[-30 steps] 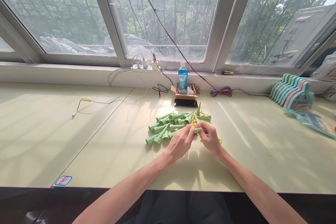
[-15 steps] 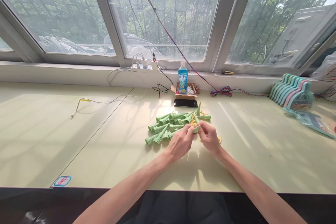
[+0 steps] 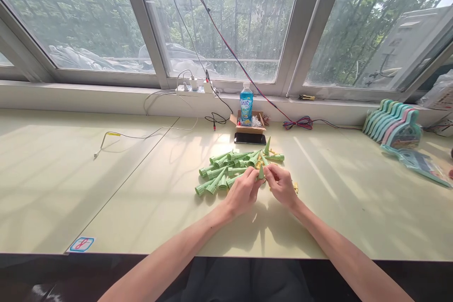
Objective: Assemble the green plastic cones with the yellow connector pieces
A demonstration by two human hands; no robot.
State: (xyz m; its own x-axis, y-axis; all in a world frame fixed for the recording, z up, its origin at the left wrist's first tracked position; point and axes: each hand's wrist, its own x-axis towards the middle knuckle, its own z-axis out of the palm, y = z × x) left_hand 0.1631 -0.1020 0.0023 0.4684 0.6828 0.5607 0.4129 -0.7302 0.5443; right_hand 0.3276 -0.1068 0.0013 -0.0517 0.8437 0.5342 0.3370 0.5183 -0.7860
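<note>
My left hand [image 3: 242, 192], the nearer, pinches 1 green cone [image 3: 261, 172] on its right side, seemingly tip-up, while I can't tell what my right hand [image 3: 282, 186] grips.

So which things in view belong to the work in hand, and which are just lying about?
In the work:
- green cone in the left hand
- right hand, close beside it
- loose green cones
- small yellow pieces

Apparently just lying about:
- phone
- blue bottle in a cardboard box
- bundled cable
- pastel stack
</note>
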